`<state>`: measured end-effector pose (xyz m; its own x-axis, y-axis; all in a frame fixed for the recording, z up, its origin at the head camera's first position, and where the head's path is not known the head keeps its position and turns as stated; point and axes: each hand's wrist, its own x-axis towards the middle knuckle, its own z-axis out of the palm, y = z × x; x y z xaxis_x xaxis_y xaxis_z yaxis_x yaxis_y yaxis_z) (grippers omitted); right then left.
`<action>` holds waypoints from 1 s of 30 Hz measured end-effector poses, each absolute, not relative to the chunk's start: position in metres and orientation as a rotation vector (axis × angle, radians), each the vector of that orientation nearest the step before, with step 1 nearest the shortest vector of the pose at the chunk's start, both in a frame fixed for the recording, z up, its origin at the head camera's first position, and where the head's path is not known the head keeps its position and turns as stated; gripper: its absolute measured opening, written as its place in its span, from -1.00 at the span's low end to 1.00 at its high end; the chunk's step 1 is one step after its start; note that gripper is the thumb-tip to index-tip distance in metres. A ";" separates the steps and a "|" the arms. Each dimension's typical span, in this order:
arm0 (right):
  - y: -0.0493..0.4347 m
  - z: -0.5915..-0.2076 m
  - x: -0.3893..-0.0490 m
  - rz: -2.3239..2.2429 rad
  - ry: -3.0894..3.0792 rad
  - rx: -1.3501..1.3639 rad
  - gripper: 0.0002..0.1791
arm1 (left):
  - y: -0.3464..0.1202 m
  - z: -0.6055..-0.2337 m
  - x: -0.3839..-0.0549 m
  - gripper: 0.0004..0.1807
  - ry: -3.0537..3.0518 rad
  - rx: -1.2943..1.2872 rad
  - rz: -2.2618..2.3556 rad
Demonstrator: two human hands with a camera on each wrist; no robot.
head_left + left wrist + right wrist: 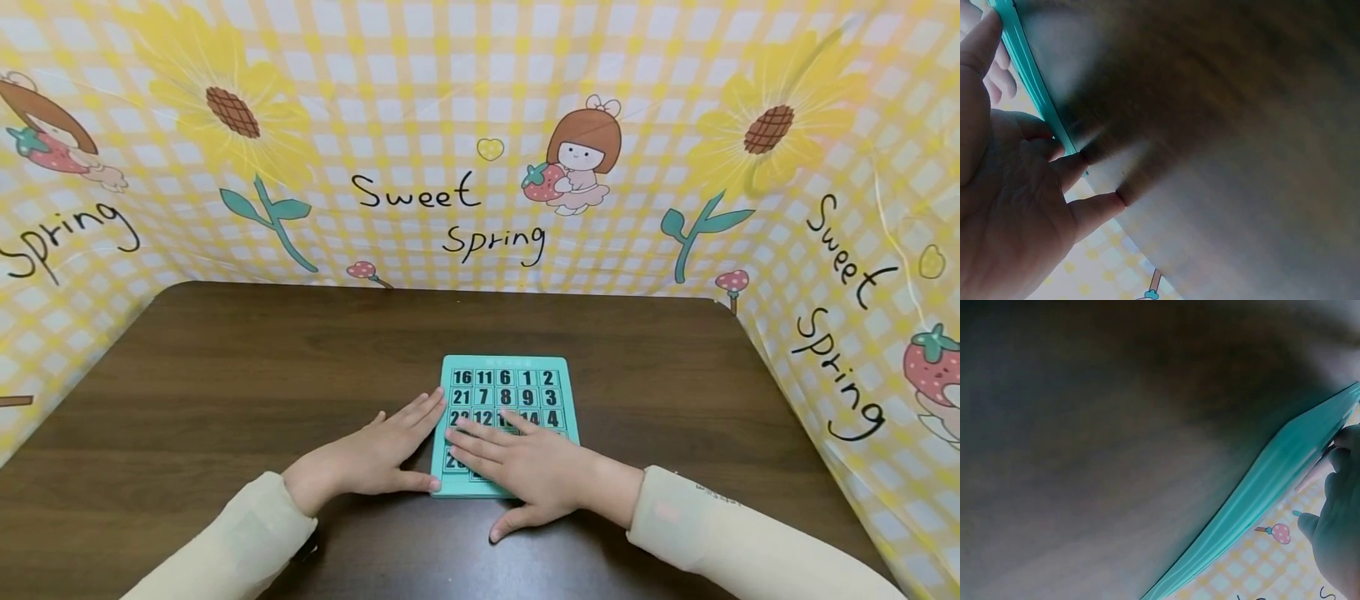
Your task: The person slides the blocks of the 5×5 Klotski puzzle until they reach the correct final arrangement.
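Yellow-and-white checked fabric cloth [420, 100], w/ creases, hangs behind & on both sides of a dark brown wood-grain table [300, 358] w/ rounded far corners. Flat on the table, approx. mid & toward the near side, lies a turquoise rectangular number board [506, 362]. Person's L hand [375, 454], in a cream sleeve [240, 533], has fingers straight & thumb spread, touching the board's L edge, thumb at the near L corner; grips nothing. R hand [536, 467] lies across the lower rows, fingers extended & fanned, thumb out past the near edge; nothing held. Only the head cam gives the numbers; L wrist cam adds the L palm & the board's thin side, R wrist cam the grooved, smooth side wall & a printed pink spotted mushroom [1280, 534]. Tabletop's blurry in both wrist views. Square number tiles [506, 397], turquoise w/ bold black digits, read 16, 11, 6, 1, 2, then 21, 7, 8, 9, 3; third row incl. 12 & 4, rest partly covered. Faint header text on the board: illegible. Cloth reads "Sweet Spring" in black script, nr a printed girl w/ strawberry [581, 162].
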<state>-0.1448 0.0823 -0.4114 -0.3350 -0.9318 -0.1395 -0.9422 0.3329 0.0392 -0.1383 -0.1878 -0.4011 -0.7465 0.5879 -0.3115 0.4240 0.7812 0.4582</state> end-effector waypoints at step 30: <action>0.081 -0.404 -0.169 0.102 2.501 -1.566 0.40 | -0.187 -0.401 -0.139 0.12 2.521 0.761 0.493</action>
<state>-0.1685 0.0809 -0.4036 -0.4242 -0.8842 -0.1956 -0.8972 0.4397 -0.0418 -0.1394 -0.1865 -0.4005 -0.7422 0.5886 -0.3205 0.4245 0.7829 0.4549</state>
